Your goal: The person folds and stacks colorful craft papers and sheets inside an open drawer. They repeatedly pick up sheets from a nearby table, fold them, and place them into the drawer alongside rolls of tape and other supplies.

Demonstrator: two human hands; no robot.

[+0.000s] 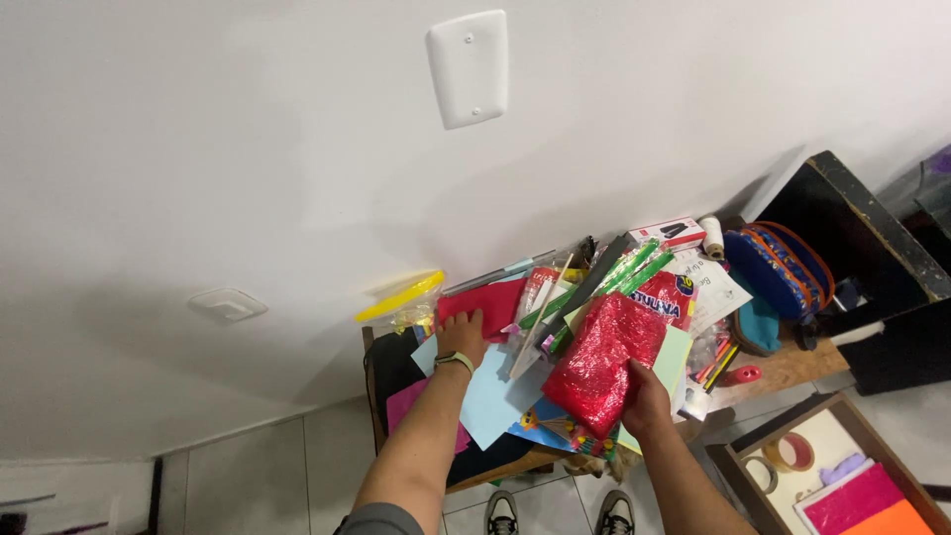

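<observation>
Fingers of right hand (644,398) wrap the red bag's (602,359) lower edge, apparently gripping; left hand (462,337) fingers flat, together, on red paper (487,300).

Red bag (602,362) covers right hand's (644,401) fingers and papers beneath, clutter hides most of table (792,369), tray (842,471) cut by bottom-right edge, dark box (872,267) cut by right edge, shoes (560,513) cropped at bottom, pens (715,362) too small to tell.
</observation>
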